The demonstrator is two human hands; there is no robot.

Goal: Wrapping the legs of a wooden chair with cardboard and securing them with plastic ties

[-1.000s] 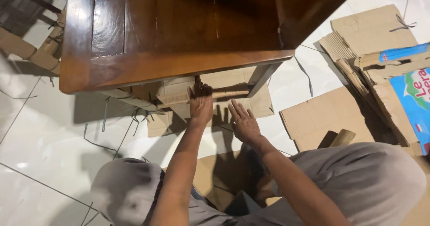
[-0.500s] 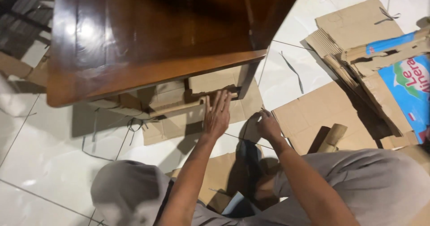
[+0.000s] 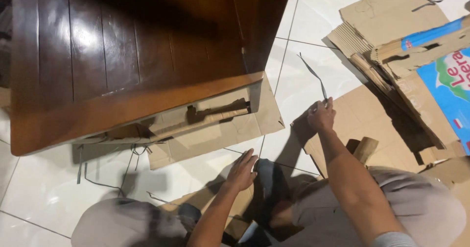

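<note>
Lying at far right on the tiled floor: a flattened cardboard box with a blue, green and white label. Pinching the near end of a dark plastic strap in a closed right hand, beside a cardboard sheet. Hovering flat and open-fingered, left hand, holding nothing, below the wooden tabletop.

Place: a room in a home, used for unpacking furniture.
Floor: glossy white square floor tiles with thin grout lines.
Furniture: a dark brown polished wooden table standing on the tiles.
Packing: flattened brown cardboard sheets right of the table, more beneath it, and loose grey plastic strapping beside it.
</note>
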